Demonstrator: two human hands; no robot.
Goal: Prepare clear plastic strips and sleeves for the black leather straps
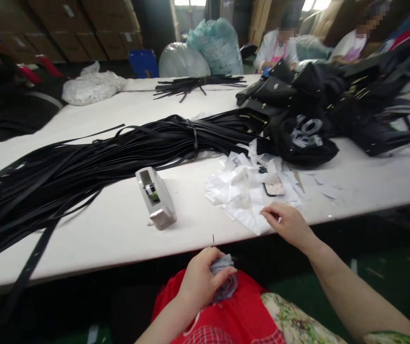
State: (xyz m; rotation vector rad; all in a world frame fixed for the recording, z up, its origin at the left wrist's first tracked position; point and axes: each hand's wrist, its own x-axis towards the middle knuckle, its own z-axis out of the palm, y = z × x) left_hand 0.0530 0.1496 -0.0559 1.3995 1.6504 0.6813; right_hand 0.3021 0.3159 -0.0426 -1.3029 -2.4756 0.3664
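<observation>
My left hand point(205, 279) is closed around a grey-blue rolled bundle point(226, 282), perhaps cloth or film, held over the red apron point(215, 320) on my lap. My right hand point(287, 222) hovers at the table's front edge, thumb and fingers pinched together. Whatever is between those fingertips is too small to make out. Just beyond them lies a crumpled pile of thin white sheets point(241, 191), with a phone in a patterned case point(275, 187) partly on it. To the left stands a grey tape dispenser point(156, 198), touched by neither hand.
A long tied bundle of black straps point(136, 143) crosses the white table point(119, 239). Black bags point(298, 105) are heaped at right, with a clear tape roll point(311, 126) on them. A smaller strap bundle point(198, 85) lies behind. Two people sit across the table, near stuffed plastic sacks point(215, 48).
</observation>
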